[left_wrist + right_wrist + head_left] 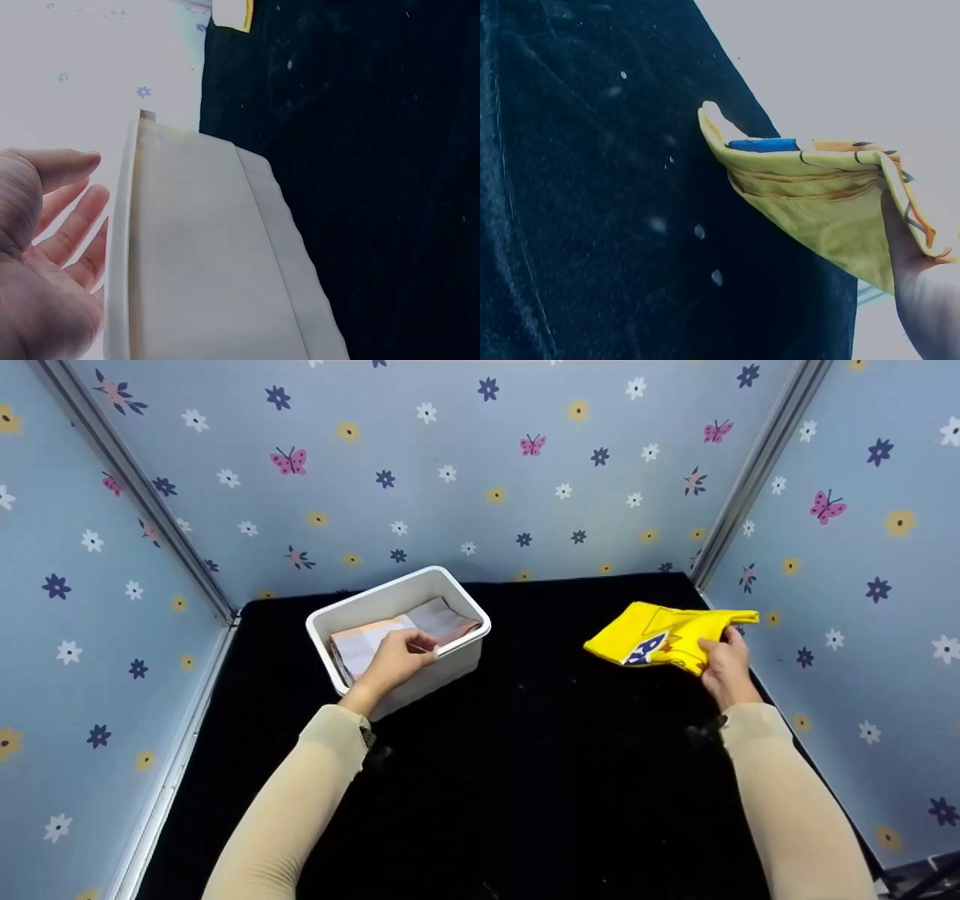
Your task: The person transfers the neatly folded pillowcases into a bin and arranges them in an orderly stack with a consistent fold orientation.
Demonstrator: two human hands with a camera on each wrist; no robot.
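Note:
A white bin (pixel 448 666) stands on the black cloth surface, left of centre. Folded fabric in grey and peach (pixel 441 622) lies inside it. Over the bin's near rim is my left hand (pixel 397 662), its fingers loosely bent. The left wrist view shows this hand (pixel 52 262) close beside the bin's edge (pixel 202 240), with nothing between thumb and fingers. On the right, my right hand (pixel 729 666) grips a folded yellow cloth (pixel 679 622) with a blue-and-white print by one end. In the right wrist view the cloth (pixel 817 199) sticks out flat, its layers showing; most fingers are hidden behind it.
Blue flowered panels (pixel 450 450) close in the back and both sides, joined by metal posts (pixel 757 472). The right hand is close to the right panel (pixel 840 585). A black surface (pixel 555 780) stretches between and in front of the hands.

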